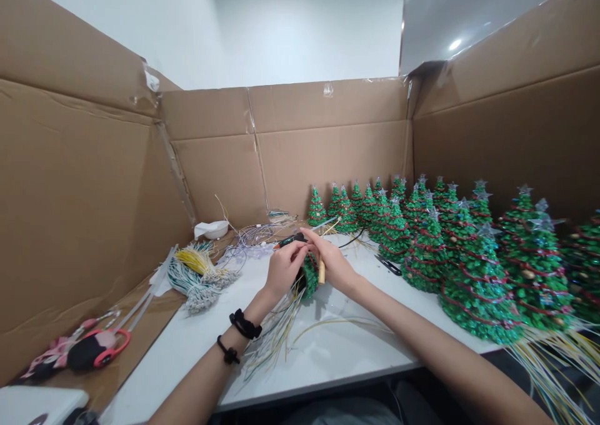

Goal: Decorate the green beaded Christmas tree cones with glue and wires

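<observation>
My left hand (284, 266) and my right hand (332, 260) meet above the middle of the white table, fingers pinched close together. Below and between them shows part of a small green tinsel Christmas tree (310, 279), tilted, with its upper part hidden by the hands. Loose thin wires (280, 325) trail from it towards the table's front edge. A wooden-handled tool (321, 271) sticks out under my right hand, its working end hidden. Just behind the fingers lies what looks like a black glue gun (296, 239) with an orange tip and a clear stick.
Many finished-looking green trees (424, 250) with clear stars crowd the right side. At left lie bundled wires (197, 281), a white dish (212, 229) and a pink-and-black plush item (89, 350). Black snips (389, 265) rest near the trees. Cardboard walls (300, 156) enclose the table.
</observation>
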{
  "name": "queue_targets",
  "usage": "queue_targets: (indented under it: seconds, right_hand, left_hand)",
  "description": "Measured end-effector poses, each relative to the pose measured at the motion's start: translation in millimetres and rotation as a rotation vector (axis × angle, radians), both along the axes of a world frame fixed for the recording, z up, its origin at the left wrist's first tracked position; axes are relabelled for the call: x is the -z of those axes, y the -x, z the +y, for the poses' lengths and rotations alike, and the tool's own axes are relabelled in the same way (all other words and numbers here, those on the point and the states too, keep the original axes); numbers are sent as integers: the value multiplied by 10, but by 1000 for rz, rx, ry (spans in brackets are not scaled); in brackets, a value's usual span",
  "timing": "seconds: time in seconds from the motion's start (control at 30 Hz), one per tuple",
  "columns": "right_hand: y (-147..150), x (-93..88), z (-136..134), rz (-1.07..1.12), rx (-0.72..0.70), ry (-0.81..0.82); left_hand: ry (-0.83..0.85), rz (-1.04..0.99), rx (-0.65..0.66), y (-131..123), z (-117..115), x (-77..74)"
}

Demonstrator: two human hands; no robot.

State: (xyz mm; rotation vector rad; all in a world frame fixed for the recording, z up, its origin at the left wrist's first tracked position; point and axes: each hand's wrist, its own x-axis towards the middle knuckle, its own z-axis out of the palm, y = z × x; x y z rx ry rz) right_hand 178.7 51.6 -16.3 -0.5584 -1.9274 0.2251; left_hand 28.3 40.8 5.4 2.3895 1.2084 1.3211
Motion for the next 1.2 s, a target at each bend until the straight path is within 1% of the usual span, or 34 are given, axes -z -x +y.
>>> queue_targets:
  seconds: [0.17, 0.27, 0.4, 0.5, 0.7, 0.83, 0.93, 1.0, 1.2]
  right_hand:
    - [-15, 16, 30, -26, 52, -44]
    - [-48, -3, 35, -1, 74, -66]
    - [-81, -39, 45, 55, 62, -101]
    - [-67, -44, 56, 52, 85, -109]
    - [-8, 2, 60, 21, 176, -89]
    - [14, 33, 55, 15, 189, -87]
    - [19, 32, 46, 6, 195, -91]
    - [18, 25, 35, 6, 200, -99]
    - [9, 11, 7, -7, 202, -138]
  left_hand:
    - [5, -44, -27, -13, 25, 47]
    - [-1, -59, -25, -2, 49, 71]
    - [-21, -45, -21, -2, 63, 88]
    - [-35, -19, -40, -8, 53, 90]
    - [-124, 133, -184, -19, 13, 93]
    - [-223, 263, -277, -19, 5, 102]
    - [-259, 287, -324, -23, 3, 90]
    - [-255, 264, -324, -32, -7, 73]
    - [-180, 155, -249, -38, -31, 50]
